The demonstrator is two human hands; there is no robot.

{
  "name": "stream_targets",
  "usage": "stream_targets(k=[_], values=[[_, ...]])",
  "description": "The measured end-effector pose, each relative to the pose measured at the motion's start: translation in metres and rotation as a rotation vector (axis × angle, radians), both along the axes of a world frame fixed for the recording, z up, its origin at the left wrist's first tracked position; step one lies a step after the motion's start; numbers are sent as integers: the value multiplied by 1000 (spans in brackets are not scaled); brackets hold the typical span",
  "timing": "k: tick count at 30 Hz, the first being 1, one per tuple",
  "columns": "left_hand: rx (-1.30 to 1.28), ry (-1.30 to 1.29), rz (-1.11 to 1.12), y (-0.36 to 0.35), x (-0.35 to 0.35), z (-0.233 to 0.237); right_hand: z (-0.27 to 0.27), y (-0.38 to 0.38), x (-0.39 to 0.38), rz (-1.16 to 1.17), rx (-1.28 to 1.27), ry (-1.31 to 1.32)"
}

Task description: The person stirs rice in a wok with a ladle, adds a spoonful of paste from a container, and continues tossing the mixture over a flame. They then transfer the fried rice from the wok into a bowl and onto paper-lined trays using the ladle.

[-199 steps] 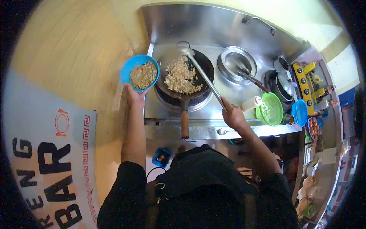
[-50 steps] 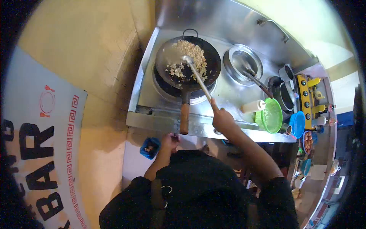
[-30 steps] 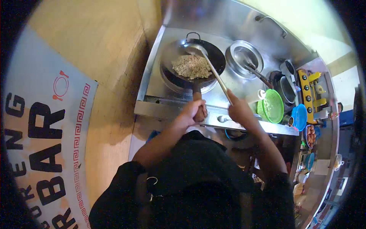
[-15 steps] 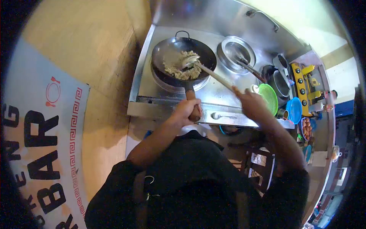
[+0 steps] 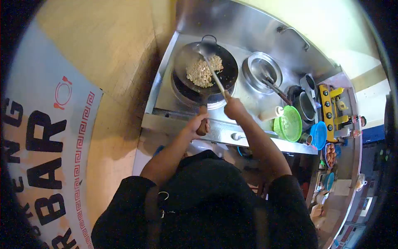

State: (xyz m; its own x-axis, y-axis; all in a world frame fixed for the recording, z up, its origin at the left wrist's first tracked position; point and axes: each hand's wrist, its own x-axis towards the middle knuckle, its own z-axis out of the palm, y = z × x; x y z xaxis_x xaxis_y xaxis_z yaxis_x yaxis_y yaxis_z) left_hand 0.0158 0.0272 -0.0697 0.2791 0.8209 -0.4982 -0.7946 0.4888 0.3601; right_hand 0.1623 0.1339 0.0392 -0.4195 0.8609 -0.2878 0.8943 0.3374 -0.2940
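Note:
A dark wok (image 5: 230, 68) sits tilted on the left burner, holding light brown crumbly food (image 5: 200, 74). My left hand (image 5: 198, 125) is wrapped round the wok's wooden handle (image 5: 203, 120). In my right hand (image 5: 235, 108), closed, is the long handle of a ladle (image 5: 214, 76); its blurred bowl is at the wok's far side, beyond the food. Right of my right forearm stand a pale bottle (image 5: 271, 113) lying at a slant and a green basket (image 5: 289, 124).
A round metal pan (image 5: 250, 74) with a utensil in it rests on the right burner. Farther right are dark pots (image 5: 306, 106), a blue bowl (image 5: 319, 135), a yellow stove (image 5: 326, 101) and a bowl of eggs (image 5: 330, 155). A steel backsplash (image 5: 244, 20) rises behind.
The ladle has swung from the food to the wok's far side. My right hand has moved left, nearer the wok. The food now lies in a flatter, more gathered heap.

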Motion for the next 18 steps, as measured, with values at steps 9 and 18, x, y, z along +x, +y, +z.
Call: stream_targets(k=[9,18], values=[[16,30,-29,-21,38,91,101,-45,107,346,344,-473],[-5,-118,12,0,17,30,56,8,114,119,155,-153]])
